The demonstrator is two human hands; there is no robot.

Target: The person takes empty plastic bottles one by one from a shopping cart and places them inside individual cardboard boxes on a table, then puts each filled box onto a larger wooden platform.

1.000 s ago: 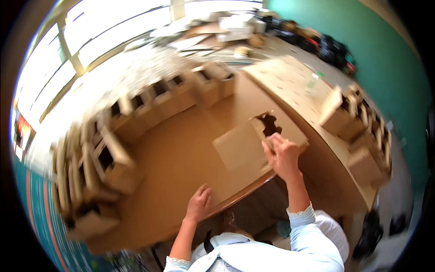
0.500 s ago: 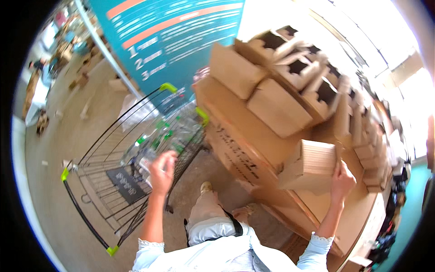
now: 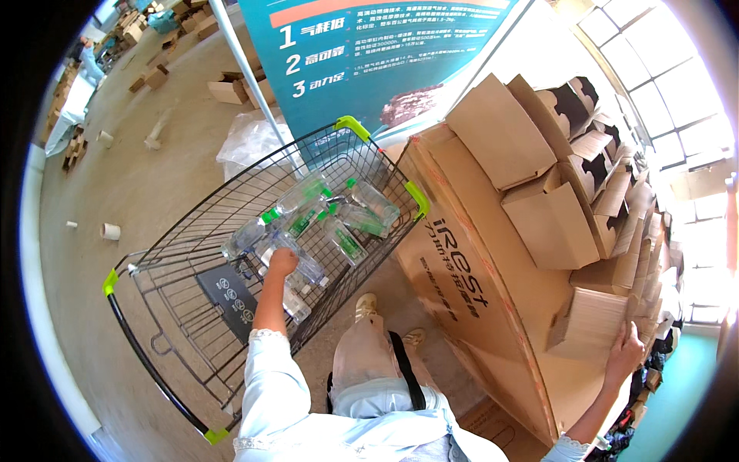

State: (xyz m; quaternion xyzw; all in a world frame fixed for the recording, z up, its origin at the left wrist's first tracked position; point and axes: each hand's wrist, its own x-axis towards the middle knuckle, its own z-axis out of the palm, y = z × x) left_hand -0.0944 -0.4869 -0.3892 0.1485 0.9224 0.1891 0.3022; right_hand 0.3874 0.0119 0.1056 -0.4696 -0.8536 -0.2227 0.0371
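My left hand reaches down into the black wire shopping cart. Its fingers are curled over the clear plastic bottles and partly hidden, so what they hold does not show. Green-capped bottles lie loose around it, one with a green label and another near the cart's far side. At the right, my right hand grips the near edge of a small brown cardboard box with a pale, ribbed-looking face. That box is on or just above a large flat carton.
Open cardboard boxes with dark insides stand in rows on the large carton. A teal banner rises behind the cart. Clear plastic wrap, cardboard tubes and loose boxes lie on the floor to the left.
My left hand has gone from above the cart's edge down among the bottles. My right hand and the small box have moved right and lower over the large carton. The view has shifted.
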